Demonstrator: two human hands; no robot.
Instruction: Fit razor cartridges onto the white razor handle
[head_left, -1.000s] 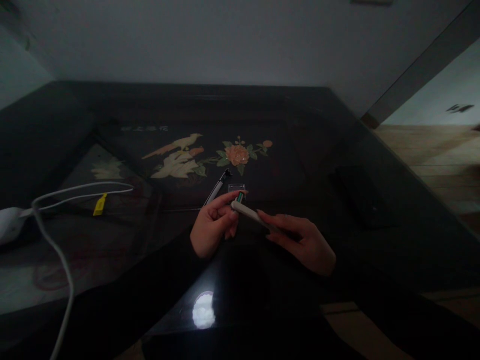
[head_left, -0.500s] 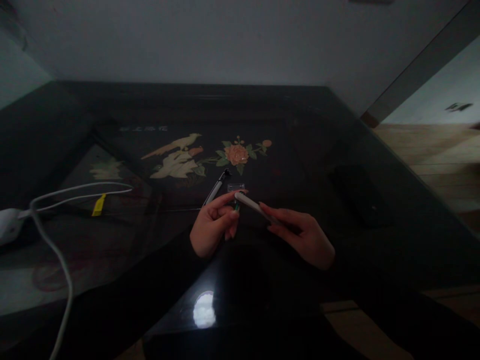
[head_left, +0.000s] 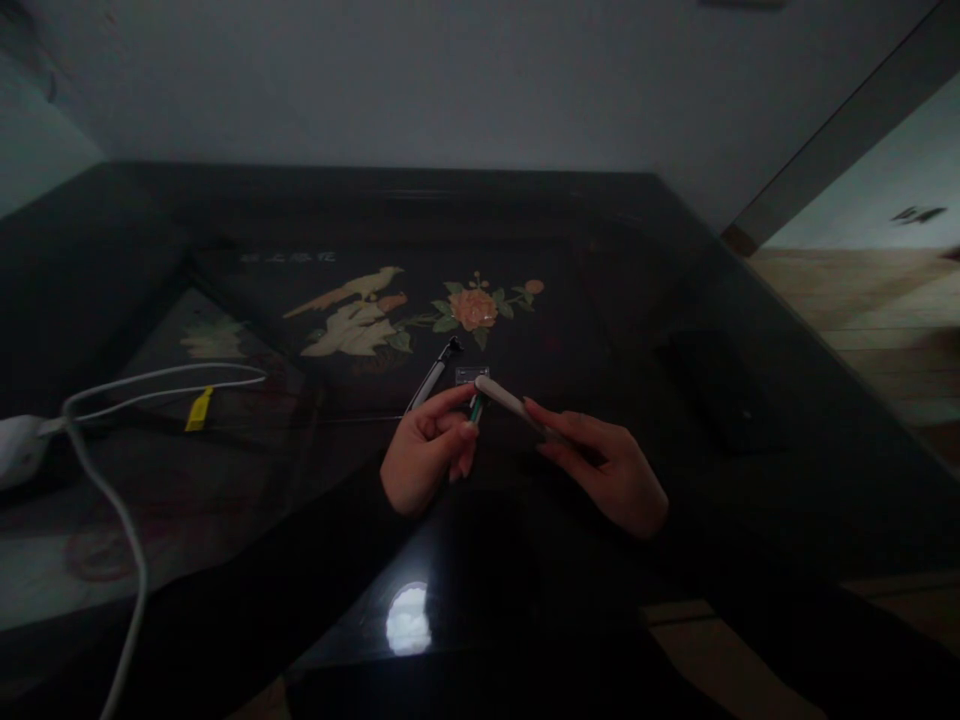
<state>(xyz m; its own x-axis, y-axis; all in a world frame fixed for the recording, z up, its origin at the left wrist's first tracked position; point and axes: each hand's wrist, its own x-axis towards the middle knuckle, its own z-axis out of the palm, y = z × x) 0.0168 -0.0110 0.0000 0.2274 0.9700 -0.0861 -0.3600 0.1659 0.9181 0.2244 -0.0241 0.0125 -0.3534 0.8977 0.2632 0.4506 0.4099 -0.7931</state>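
My left hand [head_left: 426, 448] is closed, its thumb and fingers pinching a small green piece [head_left: 475, 408] whose kind I cannot make out. In my right hand [head_left: 611, 470], thumb and forefinger grip the near end of a slim white stick-shaped handle [head_left: 506, 398]. The handle's rounded far end meets the green piece by my left forefinger; whether they are joined cannot be seen. Just past the fingertips lies a small clear rectangular piece [head_left: 472, 375], partly hidden. Behind my left hand rests a slender silver-grey tool with a black end [head_left: 433, 382], its lower part covered by the hand.
The dark glossy tabletop [head_left: 615, 300] carries a bird-and-flower picture [head_left: 352, 325]. At left are a white plug-like block [head_left: 21, 450], a looping white cable [head_left: 124, 520] and a yellow tag [head_left: 198, 410]. A dark flat object [head_left: 720, 395] lies at right. A wall stands behind.
The white handle's far end has shifted slightly right and up, and more of the green piece shows. My left hand has hardly moved.
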